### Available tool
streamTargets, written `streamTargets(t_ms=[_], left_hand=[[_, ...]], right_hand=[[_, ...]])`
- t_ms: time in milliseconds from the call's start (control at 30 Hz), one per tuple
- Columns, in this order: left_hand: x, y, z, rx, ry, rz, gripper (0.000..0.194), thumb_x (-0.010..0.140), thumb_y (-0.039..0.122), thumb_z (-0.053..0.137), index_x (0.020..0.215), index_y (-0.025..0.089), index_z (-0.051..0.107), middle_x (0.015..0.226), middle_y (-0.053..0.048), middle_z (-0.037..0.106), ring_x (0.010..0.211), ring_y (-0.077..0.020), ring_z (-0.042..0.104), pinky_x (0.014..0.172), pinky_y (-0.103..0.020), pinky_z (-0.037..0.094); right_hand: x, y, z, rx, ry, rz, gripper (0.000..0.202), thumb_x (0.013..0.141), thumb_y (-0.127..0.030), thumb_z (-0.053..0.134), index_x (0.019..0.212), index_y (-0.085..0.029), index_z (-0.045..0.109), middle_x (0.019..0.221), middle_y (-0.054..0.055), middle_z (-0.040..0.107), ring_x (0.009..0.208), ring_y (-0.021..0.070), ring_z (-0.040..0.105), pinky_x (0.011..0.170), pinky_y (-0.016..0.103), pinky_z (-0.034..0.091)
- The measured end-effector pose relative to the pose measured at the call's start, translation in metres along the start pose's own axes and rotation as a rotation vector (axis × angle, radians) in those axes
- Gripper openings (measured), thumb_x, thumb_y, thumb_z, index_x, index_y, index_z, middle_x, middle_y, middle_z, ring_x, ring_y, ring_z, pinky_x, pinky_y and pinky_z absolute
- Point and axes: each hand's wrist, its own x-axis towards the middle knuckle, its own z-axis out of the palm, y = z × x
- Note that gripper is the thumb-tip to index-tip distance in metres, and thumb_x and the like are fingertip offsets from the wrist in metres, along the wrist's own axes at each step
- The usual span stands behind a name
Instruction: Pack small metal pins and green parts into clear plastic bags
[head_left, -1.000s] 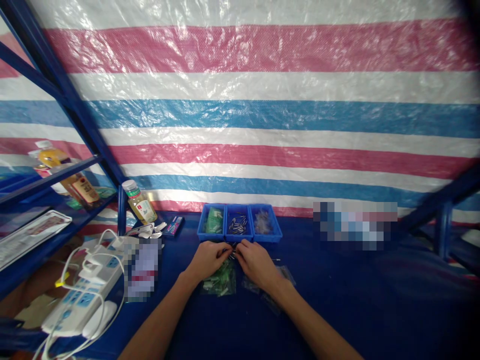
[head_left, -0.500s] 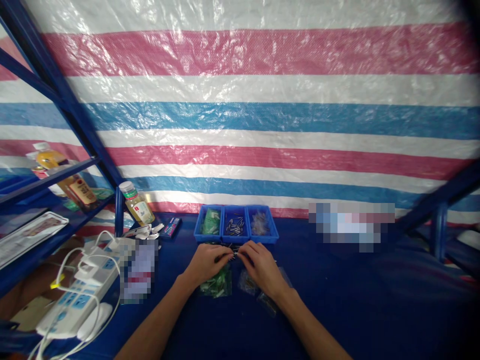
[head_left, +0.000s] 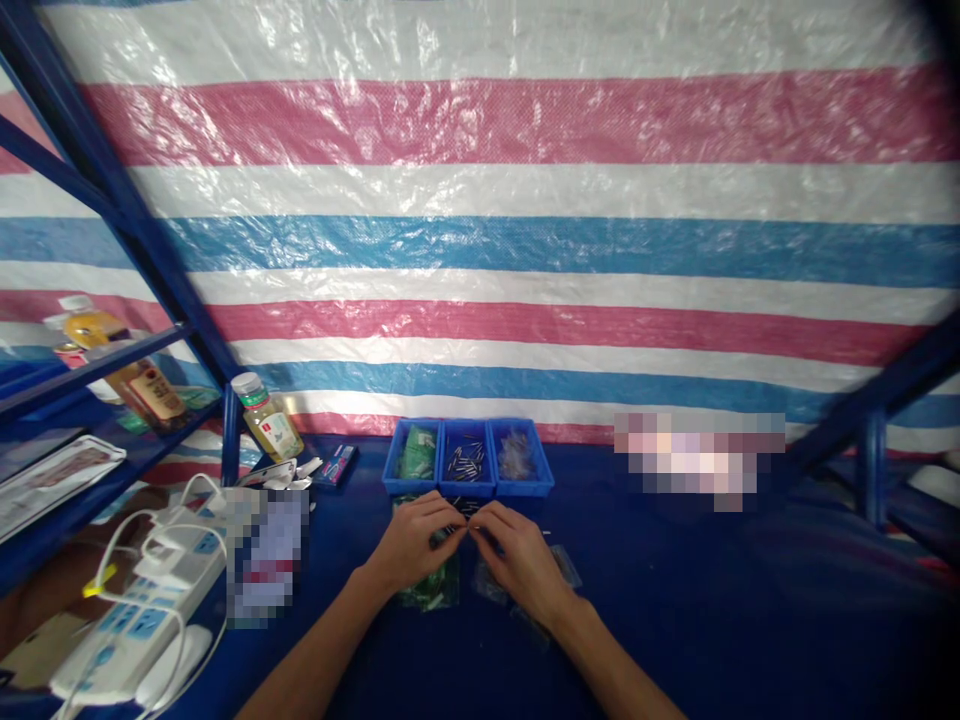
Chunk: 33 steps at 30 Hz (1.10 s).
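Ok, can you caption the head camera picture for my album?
Left-hand grip and right-hand grip close together before three blue bins on a blue table.

From the hands [head_left: 416,540], three trays [head_left: 466,490] are set side by side on the worktop [head_left: 712,600] at 11, 12 and 1 o'clock. Pins [head_left: 466,464] are contained in the 12 o'clock tray; loose pins [head_left: 469,505] are laid between it and the hands. Bags [head_left: 566,567] are placed at 7 and 4. A bottle [head_left: 273,425] and a box [head_left: 335,467] are located at 10, a power strip [head_left: 142,620] between 8 and 9. Behind the trays, a sheet [head_left: 525,120] is hung.
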Motion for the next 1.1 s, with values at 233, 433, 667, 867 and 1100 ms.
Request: streamTargets(t_ms=[233,433,667,867,1100], left_hand=[[-0.0019,-0.0016,0.0018,-0.017,0.008,-0.032,0.015,0.096,0.022,0.057,0.096,0.02,0.072,0.093,-0.008,0.073,0.089,-0.02,0.066,0.082,-0.034,0.055],[-0.0003,0.0017,-0.001,-0.025,-0.001,-0.017,0.016,0.095,0.021,0.057,0.098,0.019,0.072,0.093,-0.008,0.073,0.088,-0.0199,0.066,0.082,-0.033,0.054],[0.0022,0.0052,-0.0047,-0.035,0.03,0.008,0.014,0.096,0.019,0.057,0.095,0.018,0.071,0.09,-0.007,0.073,0.085,-0.0174,0.065,0.081,-0.03,0.053],[-0.0006,-0.0008,-0.0036,0.019,0.067,0.005,0.014,0.096,0.021,0.058,0.095,0.017,0.072,0.084,-0.006,0.07,0.08,-0.0163,0.064,0.075,-0.028,0.051],[-0.0009,0.0023,-0.0017,0.031,0.036,0.008,0.014,0.097,0.022,0.058,0.095,0.017,0.071,0.087,-0.006,0.073,0.08,-0.0161,0.065,0.074,-0.028,0.051]], right_hand=[[-0.0012,-0.0013,-0.0009,0.006,-0.013,0.028,0.021,0.104,-0.022,0.046,0.106,-0.026,0.067,0.1,0.006,0.068,0.089,0.022,0.064,0.083,0.035,0.049],[-0.0015,-0.0044,-0.0018,-0.012,0.009,0.075,0.018,0.104,-0.024,0.048,0.097,-0.024,0.065,0.096,0.005,0.068,0.084,0.0209,0.064,0.08,0.033,0.048],[-0.0026,-0.0053,-0.0072,-0.001,0.03,0.085,0.011,0.103,-0.025,0.051,0.102,-0.023,0.061,0.092,0.004,0.067,0.081,0.0195,0.065,0.075,0.031,0.046],[-0.0034,-0.0038,-0.0055,0.014,0.033,0.026,0.016,0.101,-0.015,0.048,0.104,-0.023,0.061,0.096,0.004,0.067,0.083,0.0189,0.065,0.076,0.029,0.048],[-0.004,-0.0024,-0.0054,0.004,0.039,0.024,0.013,0.101,-0.019,0.05,0.1,-0.023,0.062,0.093,0.004,0.067,0.08,0.0187,0.065,0.075,0.029,0.049]])
